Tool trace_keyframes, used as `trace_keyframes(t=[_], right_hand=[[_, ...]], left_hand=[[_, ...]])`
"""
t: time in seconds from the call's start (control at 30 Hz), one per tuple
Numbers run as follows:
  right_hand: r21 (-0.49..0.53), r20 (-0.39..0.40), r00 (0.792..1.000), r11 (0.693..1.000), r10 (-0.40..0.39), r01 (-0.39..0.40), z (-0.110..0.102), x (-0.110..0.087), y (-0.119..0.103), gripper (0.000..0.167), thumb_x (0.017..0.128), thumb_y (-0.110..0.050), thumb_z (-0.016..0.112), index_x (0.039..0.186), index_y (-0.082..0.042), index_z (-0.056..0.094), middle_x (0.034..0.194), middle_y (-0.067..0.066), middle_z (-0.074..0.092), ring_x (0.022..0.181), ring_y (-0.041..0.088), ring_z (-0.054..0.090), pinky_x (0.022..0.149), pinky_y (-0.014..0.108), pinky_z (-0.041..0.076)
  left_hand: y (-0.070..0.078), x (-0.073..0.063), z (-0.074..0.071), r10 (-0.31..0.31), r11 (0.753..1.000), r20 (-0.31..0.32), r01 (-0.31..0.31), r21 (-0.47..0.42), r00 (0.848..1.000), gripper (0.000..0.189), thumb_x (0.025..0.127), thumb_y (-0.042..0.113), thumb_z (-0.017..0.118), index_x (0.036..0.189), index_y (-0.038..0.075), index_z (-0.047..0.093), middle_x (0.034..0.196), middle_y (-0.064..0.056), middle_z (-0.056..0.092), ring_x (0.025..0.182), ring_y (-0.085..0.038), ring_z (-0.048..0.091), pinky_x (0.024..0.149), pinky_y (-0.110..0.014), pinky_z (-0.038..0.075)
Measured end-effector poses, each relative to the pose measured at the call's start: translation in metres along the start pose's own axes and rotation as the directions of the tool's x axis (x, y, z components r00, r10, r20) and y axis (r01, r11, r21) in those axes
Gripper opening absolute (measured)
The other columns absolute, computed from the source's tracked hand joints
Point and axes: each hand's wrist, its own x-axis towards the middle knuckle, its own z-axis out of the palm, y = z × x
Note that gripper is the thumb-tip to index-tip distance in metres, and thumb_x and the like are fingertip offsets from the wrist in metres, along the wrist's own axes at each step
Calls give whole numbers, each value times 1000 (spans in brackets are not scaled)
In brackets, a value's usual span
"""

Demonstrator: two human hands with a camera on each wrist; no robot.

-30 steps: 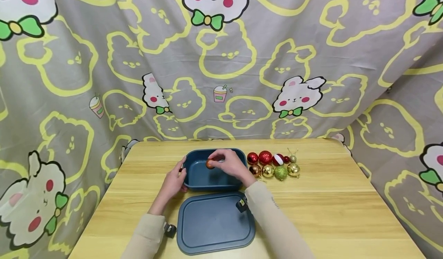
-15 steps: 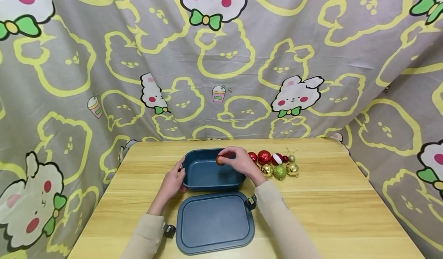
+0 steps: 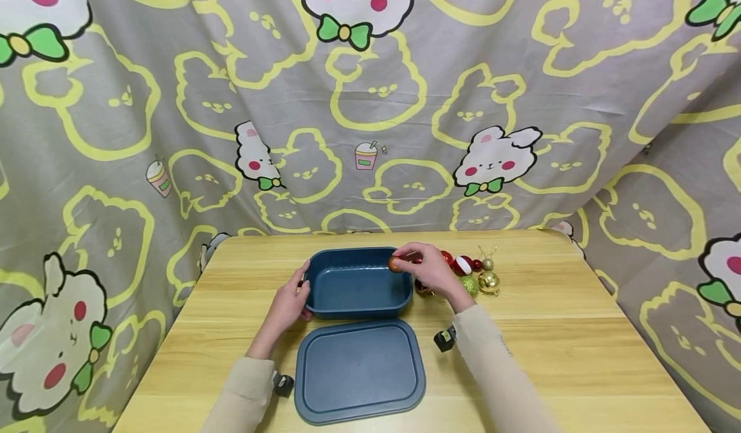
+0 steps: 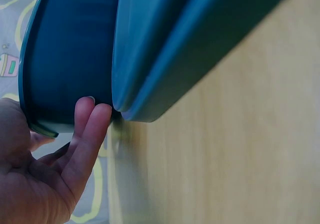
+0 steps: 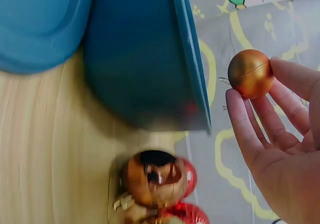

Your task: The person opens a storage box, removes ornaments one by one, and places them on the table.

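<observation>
My right hand (image 3: 425,269) pinches a small copper-coloured Christmas bauble (image 5: 251,73) between thumb and fingertips. In the head view it hovers over the right end of a deep blue rectangular box (image 3: 353,282). The box's visible inside is bare. At the opposite end my left hand (image 3: 291,296) holds the box, its fingers against the outer wall in the left wrist view. In front of the box lies its flat blue lid (image 3: 360,372). Right of the box sits a cluster of baubles, among them a striped red-and-white bauble (image 3: 463,266) and a shiny gold bauble (image 3: 489,282). My right hand partly covers this cluster.
Everything stands on a light wooden table (image 3: 579,349). A grey patterned curtain (image 3: 370,111) hangs behind it and along both sides. In the right wrist view, a shiny brown bauble (image 5: 157,179) lies close beside the box.
My right hand has moved right with the copper bauble, from over the middle of the box to its right end. The left hand, the box and the lid hold their places.
</observation>
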Motion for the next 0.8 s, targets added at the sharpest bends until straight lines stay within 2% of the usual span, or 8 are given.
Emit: trace_keyframes(t=[0.2, 0.5, 0.67, 0.8], right_hand=[[1, -32, 999, 1000, 5, -5, -17, -7, 13, 22, 95, -28, 77, 114, -16, 77, 112, 6, 75, 100, 23, 70, 83, 34, 62], [7, -71, 997, 1000, 20, -19, -41, -18, 32, 32, 96, -27, 77, 120, -6, 74, 115, 12, 74, 99, 20, 69, 86, 31, 58], [-4, -95, 995, 1000, 14, -14, -53, -25, 38, 30, 96, -27, 76, 119, -8, 75, 114, 12, 74, 97, 20, 69, 84, 29, 58], [-13, -112, 994, 1000, 18, -20, -65, -31, 45, 32, 97, -30, 75, 120, -8, 74, 119, 12, 73, 104, 25, 68, 85, 29, 56]], left_hand=[[-1, 0, 0, 5, 1000, -7, -5, 5, 1000, 56, 110, 21, 47, 163, 27, 34, 135, -33, 59, 49, -21, 66, 47, -34, 61], [-1, 1, -1, -10, 1000, 0, 10, -13, 1000, 55, 110, 22, 47, 163, 28, 33, 137, -32, 58, 49, -22, 66, 48, -35, 62], [-1, 1, -1, -13, 1000, 4, 13, -13, 1000, 56, 110, 23, 46, 164, 29, 33, 138, -32, 58, 50, -21, 66, 49, -34, 62], [-2, 2, -1, -8, 1000, 10, 8, -10, 1000, 56, 110, 23, 46, 164, 28, 32, 137, -33, 58, 50, -21, 66, 49, -34, 62]])
